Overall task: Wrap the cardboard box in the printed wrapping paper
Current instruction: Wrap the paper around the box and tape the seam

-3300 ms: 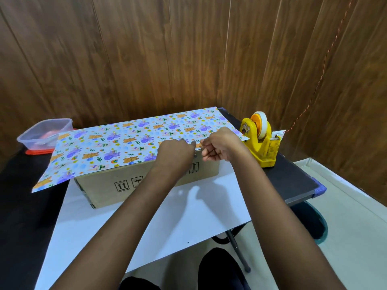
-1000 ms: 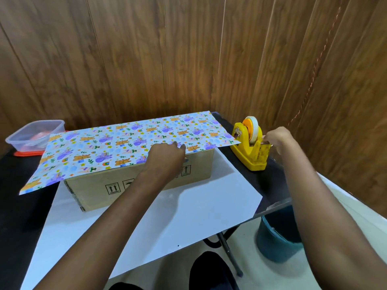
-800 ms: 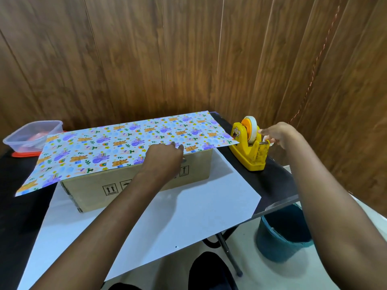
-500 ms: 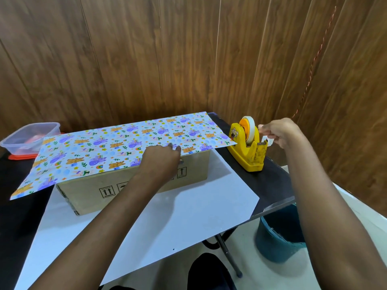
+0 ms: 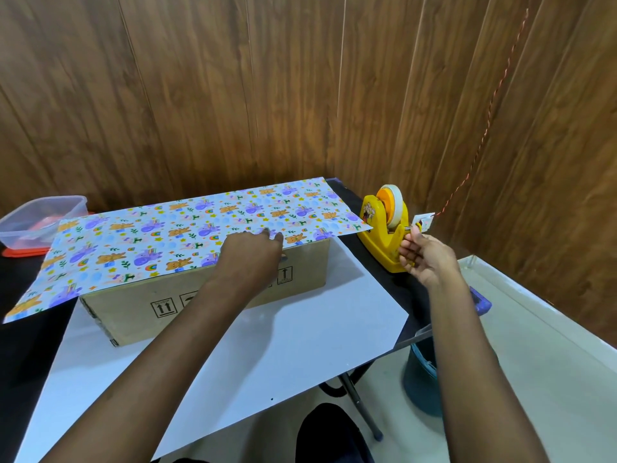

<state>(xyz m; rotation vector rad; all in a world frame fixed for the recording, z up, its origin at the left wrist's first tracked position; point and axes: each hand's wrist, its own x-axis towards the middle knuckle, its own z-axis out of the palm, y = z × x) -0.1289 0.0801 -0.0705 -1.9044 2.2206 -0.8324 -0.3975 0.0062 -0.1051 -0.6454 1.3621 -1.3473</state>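
Observation:
The cardboard box (image 5: pixel 140 305) lies lengthwise on the white underside of the wrapping paper (image 5: pixel 267 345). The printed flap (image 5: pixel 150 235), with bears and rainbows, is folded over the box top and overhangs to the left. My left hand (image 5: pixel 250 259) presses the flap's near edge onto the box top with its fingertips. My right hand (image 5: pixel 427 259) is at the cutter end of the yellow tape dispenser (image 5: pixel 380 235), fingers curled, forefinger up at the blade, seemingly pinching a clear strip of tape that is hard to make out.
A clear plastic container (image 5: pixel 36 218) on a red lid sits at the far left of the black table (image 5: pixel 20 362). A twisted red wire (image 5: pixel 484 135) with a small white tag hangs behind the dispenser. A blue bucket (image 5: pixel 420 382) stands under the table's right edge.
My right hand left the box's edge, reached the dispenser, rose above the cutter and has now dropped in front of it. My left hand stayed pressing the paper.

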